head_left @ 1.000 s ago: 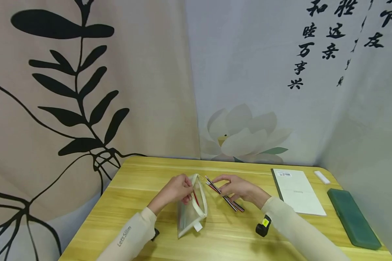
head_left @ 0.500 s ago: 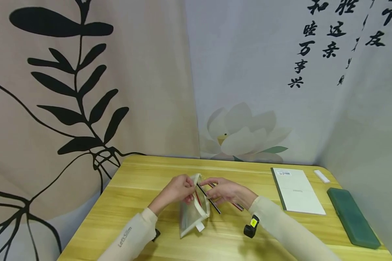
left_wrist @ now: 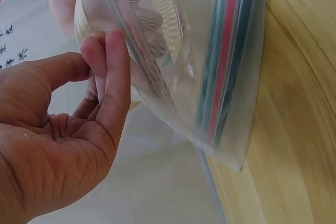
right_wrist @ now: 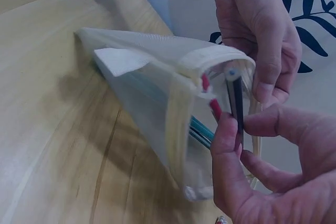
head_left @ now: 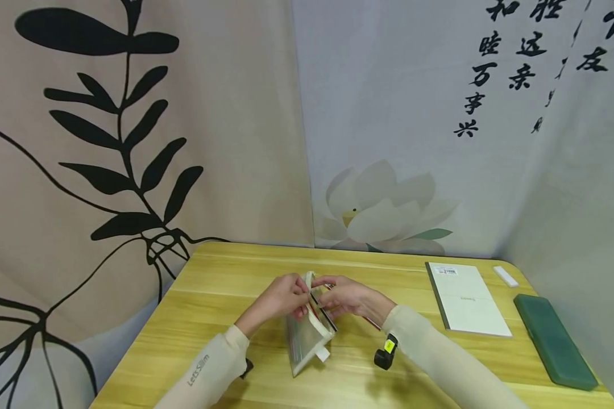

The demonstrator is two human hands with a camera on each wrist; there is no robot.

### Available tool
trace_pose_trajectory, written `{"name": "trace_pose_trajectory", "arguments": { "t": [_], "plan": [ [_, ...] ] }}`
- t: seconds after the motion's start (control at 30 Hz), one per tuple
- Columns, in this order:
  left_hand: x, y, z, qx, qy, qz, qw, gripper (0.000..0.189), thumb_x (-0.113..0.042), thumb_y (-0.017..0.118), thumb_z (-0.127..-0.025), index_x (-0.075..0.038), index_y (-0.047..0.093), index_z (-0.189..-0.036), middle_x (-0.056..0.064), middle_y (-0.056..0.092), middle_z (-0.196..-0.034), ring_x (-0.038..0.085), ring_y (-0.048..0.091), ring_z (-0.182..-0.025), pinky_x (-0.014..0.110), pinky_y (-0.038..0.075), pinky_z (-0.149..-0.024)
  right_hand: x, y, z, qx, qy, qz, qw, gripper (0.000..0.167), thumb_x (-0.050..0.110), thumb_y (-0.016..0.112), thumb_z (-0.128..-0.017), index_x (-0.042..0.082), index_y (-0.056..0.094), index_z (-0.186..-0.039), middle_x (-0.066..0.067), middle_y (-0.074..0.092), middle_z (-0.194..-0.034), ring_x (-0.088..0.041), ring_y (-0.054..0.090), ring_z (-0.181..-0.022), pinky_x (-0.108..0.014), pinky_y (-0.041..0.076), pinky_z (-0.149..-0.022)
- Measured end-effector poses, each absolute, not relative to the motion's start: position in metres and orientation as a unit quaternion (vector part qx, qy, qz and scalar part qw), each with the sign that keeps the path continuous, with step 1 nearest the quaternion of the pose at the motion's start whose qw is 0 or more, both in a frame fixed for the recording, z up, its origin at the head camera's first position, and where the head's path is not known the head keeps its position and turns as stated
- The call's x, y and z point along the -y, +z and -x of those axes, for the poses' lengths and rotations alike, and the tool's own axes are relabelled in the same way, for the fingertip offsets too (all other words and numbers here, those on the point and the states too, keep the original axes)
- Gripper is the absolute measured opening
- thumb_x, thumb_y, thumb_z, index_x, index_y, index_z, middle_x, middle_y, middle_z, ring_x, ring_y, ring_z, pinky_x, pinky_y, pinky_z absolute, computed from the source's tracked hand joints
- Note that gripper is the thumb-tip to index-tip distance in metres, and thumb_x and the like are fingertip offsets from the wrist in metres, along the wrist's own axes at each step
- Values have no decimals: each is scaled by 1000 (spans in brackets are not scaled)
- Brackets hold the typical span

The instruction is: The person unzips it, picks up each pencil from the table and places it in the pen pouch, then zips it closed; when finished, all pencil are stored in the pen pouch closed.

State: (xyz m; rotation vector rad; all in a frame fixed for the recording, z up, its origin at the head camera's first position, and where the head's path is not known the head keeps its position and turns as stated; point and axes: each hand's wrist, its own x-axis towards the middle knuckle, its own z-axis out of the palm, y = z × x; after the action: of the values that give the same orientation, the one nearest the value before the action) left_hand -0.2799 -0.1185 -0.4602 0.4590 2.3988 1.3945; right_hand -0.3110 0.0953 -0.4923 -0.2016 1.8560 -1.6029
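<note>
A translucent mesh zip pouch (head_left: 303, 343) with a cream rim stands tilted on the table, its mouth towards the right. My left hand (head_left: 286, 295) pinches the pouch's rim at the top. At the mouth, my right hand (head_left: 353, 296) holds a dark pencil (right_wrist: 234, 98) between thumb and fingers, its end at the opening. Another reddish pencil (head_left: 372, 323) sticks out below the right palm. Through the mesh, several green, red and dark pencils (left_wrist: 226, 61) show along the pouch's bottom. The right fingers partly hide the held pencils.
Right of the hands lies a white notebook (head_left: 468, 301) with a dark spine. Beyond it are a small white bar (head_left: 505, 276) and a green case (head_left: 555, 342) by the right edge of the wooden table (head_left: 210, 318). Printed curtains hang behind.
My right hand has moved left with the pencils, from beside the pouch to its mouth, and a dark pencil now points into the opening. The pouch has shifted slightly right; my left hand keeps its pinch.
</note>
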Motion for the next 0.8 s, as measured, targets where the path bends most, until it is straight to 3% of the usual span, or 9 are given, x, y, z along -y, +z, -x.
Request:
{"name": "trace_pose_trajectory", "arguments": {
  "t": [0.3, 0.8],
  "plan": [
    [114, -461, 280, -840, 487, -170, 165, 11, -3, 62, -98, 4, 58, -106, 11, 73, -75, 15, 68, -57, 35, 66, -59, -91, -494, 313, -709, -619, 65, 333, 72, -3, 62, -84, 8, 46, -153, 0, 66, -89, -14, 63, -79, -26, 58, -63],
    [114, -465, 286, -847, 476, -180, 155, 11, -6, 62, -100, 2, 58, -106, 8, 73, -74, 14, 68, -56, 49, 67, -66, -88, -499, 309, -708, -618, 89, 329, 69, -4, 62, -83, 10, 46, -148, -5, 67, -97, -18, 67, -85, -29, 61, -65]
  ]
}}
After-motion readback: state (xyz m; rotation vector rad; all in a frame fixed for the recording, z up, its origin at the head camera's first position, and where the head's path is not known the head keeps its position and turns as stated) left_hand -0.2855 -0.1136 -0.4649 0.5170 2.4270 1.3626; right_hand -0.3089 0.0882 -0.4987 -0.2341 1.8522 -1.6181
